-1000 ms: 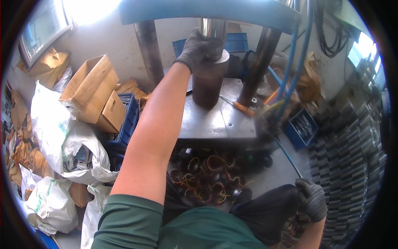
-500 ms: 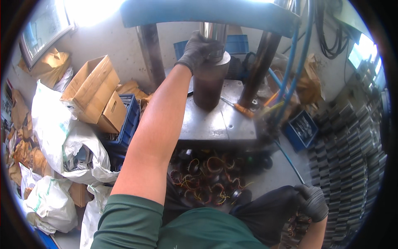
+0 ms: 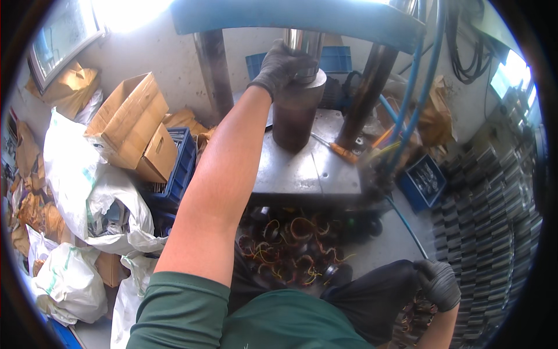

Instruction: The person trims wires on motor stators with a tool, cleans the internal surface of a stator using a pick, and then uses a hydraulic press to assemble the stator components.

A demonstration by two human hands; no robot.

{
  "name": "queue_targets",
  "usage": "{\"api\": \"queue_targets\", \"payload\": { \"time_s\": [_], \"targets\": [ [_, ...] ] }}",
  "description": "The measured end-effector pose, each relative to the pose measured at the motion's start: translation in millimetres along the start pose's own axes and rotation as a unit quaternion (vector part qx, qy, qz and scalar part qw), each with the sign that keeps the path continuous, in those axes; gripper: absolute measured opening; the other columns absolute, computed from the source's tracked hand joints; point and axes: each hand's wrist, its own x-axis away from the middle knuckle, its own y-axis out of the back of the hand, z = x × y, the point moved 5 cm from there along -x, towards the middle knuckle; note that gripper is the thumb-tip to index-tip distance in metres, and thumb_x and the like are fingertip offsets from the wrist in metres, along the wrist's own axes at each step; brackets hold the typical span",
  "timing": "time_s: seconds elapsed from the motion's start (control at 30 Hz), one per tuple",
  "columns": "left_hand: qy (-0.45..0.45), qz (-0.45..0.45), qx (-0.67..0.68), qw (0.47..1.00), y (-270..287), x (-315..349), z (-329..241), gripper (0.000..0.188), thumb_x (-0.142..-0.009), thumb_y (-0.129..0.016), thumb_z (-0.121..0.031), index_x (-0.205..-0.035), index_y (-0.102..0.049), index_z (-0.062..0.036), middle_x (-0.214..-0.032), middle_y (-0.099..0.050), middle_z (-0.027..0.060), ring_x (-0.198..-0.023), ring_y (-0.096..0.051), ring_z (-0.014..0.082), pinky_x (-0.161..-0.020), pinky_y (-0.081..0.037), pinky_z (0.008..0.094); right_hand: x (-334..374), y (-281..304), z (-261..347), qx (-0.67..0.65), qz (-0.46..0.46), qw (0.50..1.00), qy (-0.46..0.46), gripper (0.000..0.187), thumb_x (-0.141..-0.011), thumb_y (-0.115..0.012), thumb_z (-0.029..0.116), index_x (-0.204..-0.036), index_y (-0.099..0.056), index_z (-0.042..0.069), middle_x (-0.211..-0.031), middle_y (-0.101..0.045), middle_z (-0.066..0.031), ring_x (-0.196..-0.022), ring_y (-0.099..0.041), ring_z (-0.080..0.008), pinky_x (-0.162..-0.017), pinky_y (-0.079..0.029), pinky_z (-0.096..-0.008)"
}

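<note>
Fingers (image 3: 279, 58) of the gloved left hand (image 3: 285, 64) curl over the top rim of a dark steel cylinder (image 3: 296, 116), gripping it. Cylinder stands upright on the grey press table (image 3: 314, 174), directly under the shiny ram (image 3: 302, 41). Below the fingers, under the table: pile of copper-wound coils (image 3: 290, 250). Right hand (image 3: 439, 282), gloved, rests closed on the person's dark knee; cannot tell if it holds anything.

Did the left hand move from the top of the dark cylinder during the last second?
No. The left hand stays on top of the dark cylinder, under the shiny ram, on the steel press table.
</note>
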Motion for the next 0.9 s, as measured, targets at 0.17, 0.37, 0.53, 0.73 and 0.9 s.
{"api": "queue_targets", "payload": {
  "time_s": [0.17, 0.37, 0.53, 0.73, 0.9],
  "targets": [
    [0.027, -0.015, -0.036, 0.999, 0, -1, 2, 0.070, -0.072, -0.100, -0.025, -0.124, -0.062, 0.0030, -0.112, -0.076, 0.0159, -0.106, -0.073, 0.0234, -0.100, -0.057, 0.0372, 1, -1, -3, -0.023, 0.010, 1.000, -0.009, 0.023, -0.087, -0.071, 0.012, -0.106, -0.076, 0.000, -0.089, -0.074, -0.0245, -0.081, -0.074, -0.0415, -0.077, -0.059, -0.0456],
    [0.024, -0.001, -0.018, 1.000, 0, -6, 6, 0.071, -0.071, -0.101, -0.027, -0.123, -0.063, 0.0026, -0.113, -0.076, 0.0156, -0.106, -0.073, 0.0235, -0.101, -0.057, 0.0371, 1, -3, -2, -0.005, 0.064, 0.998, 0.022, 0.022, -0.087, -0.070, 0.008, -0.107, -0.076, 0.000, -0.090, -0.074, -0.0239, -0.081, -0.073, -0.0417, -0.076, -0.058, -0.0453],
    [0.015, 0.008, 0.002, 1.000, 0, -2, 2, 0.073, -0.070, -0.101, -0.028, -0.123, -0.063, 0.0022, -0.112, -0.076, 0.0159, -0.107, -0.073, 0.0245, -0.101, -0.057, 0.0380, -1, 5, -4, -0.056, -0.031, 0.998, -0.018, 0.021, -0.088, -0.066, 0.004, -0.107, -0.074, 0.000, -0.091, -0.073, -0.0238, -0.079, -0.071, -0.0413, -0.074, -0.057, -0.0444],
    [0.017, -0.008, -0.035, 0.999, 0, 5, -4, 0.090, -0.071, -0.101, -0.033, -0.136, -0.051, 0.0031, -0.123, -0.071, 0.0184, -0.115, -0.070, 0.0264, -0.106, -0.055, 0.0384, -11, 21, 10, -0.011, -0.124, 0.992, 0.026, 0.019, -0.091, -0.064, 0.001, -0.108, -0.073, -0.001, -0.091, -0.073, -0.0220, -0.081, -0.071, -0.0380, -0.076, -0.056, -0.0436],
    [-0.027, -0.047, -0.070, 0.996, -4, 8, -13, 0.103, -0.072, -0.100, -0.036, -0.146, -0.040, 0.0014, -0.134, -0.065, 0.0216, -0.126, -0.065, 0.0289, -0.111, -0.053, 0.0393, -78, 85, 12, 0.053, -0.346, 0.932, 0.089, 0.009, -0.099, -0.064, 0.004, -0.105, -0.068, -0.002, -0.095, -0.071, -0.0206, -0.086, -0.072, -0.0384, -0.079, -0.056, -0.0446]
  ]
}}
